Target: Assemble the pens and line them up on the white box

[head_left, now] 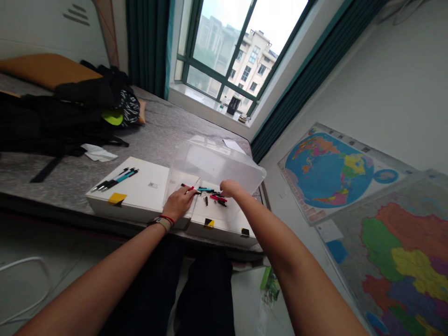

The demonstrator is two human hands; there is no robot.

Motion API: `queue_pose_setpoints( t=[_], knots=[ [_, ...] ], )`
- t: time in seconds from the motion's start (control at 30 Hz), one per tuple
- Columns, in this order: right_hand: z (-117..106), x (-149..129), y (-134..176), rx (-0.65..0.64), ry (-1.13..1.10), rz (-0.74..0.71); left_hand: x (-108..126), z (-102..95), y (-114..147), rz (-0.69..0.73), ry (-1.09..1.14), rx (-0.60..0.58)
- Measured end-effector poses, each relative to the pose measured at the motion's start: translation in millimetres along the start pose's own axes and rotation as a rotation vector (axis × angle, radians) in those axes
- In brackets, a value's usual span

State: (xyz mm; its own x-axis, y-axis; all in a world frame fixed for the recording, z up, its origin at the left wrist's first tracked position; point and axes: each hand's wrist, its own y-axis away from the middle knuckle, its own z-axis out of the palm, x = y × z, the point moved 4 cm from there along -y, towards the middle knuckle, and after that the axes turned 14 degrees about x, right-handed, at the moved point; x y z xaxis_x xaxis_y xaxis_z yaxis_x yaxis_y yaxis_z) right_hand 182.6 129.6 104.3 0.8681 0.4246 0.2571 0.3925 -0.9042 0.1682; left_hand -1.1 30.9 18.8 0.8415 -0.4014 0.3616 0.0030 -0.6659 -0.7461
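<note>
My left hand [179, 204] is closed around a slim red-and-black pen part [191, 188], with a thin rod rising beside its tip. My right hand [229, 188] is curled with its fingertips down at a pile of loose pen parts [207, 190]; whatever it pinches is hidden. Red, blue and black pieces make up the pile, lying on the right white box [206, 212]. Behind them a clear plastic bin [217, 161] lies tipped, its side standing up. Several pens [117, 179], black and blue, lie side by side on the left white box [147, 186].
The boxes rest on a grey bed [154, 126]. A black bag [45, 121] and a crumpled white tissue [99, 152] lie to the left. Maps [336, 168] cover the right wall. A window [231, 51] is ahead, and a white cable [42, 266] hangs at lower left.
</note>
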Motion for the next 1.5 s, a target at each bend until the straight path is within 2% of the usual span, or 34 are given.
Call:
queue_pose_setpoints(
  t=[0.2, 0.3, 0.43, 0.5, 0.67, 0.83, 0.93, 1.07, 1.17, 1.3, 1.5],
  knots=[
    [-10, -10, -10, 0.115, -0.132, -0.052, 0, 2.0, 0, 0.005, -0.023, -0.007],
    [-12, -20, -10, 0.147, -0.218, -0.123, 0, 3.6, 0, 0.011, -0.024, -0.010],
    [-13, -39, -9, 0.075, -0.453, -0.229, 0, 3.5, 0, 0.020, -0.011, -0.013],
    [-13, -44, -10, 0.046, -0.497, -0.247, 0, 2.8, 0, 0.022, -0.008, -0.015],
    [-19, -27, -18, 0.138, -0.202, -0.195, 0, 2.0, 0, 0.024, -0.015, -0.001],
    [-21, -7, -25, 0.091, -0.098, -0.165, 1, 1.0, -2, 0.001, 0.001, 0.013],
    [-18, -18, -26, 0.113, -0.132, -0.221, 0, -1.3, -2, -0.022, 0.024, 0.032],
    [-12, -47, -27, 0.209, -0.152, -0.318, -2, -4.0, -1, -0.039, 0.076, 0.071],
    [-5, -62, -26, 0.211, -0.095, -0.400, -4, -4.9, 0, -0.033, 0.122, 0.111],
    [2, -57, -24, 0.207, 0.027, -0.349, -4, -6.0, -1, -0.026, 0.145, 0.142],
    [2, -36, -22, 0.252, 0.023, -0.263, -1, -5.3, 1, 0.025, 0.125, 0.075]
  ],
)
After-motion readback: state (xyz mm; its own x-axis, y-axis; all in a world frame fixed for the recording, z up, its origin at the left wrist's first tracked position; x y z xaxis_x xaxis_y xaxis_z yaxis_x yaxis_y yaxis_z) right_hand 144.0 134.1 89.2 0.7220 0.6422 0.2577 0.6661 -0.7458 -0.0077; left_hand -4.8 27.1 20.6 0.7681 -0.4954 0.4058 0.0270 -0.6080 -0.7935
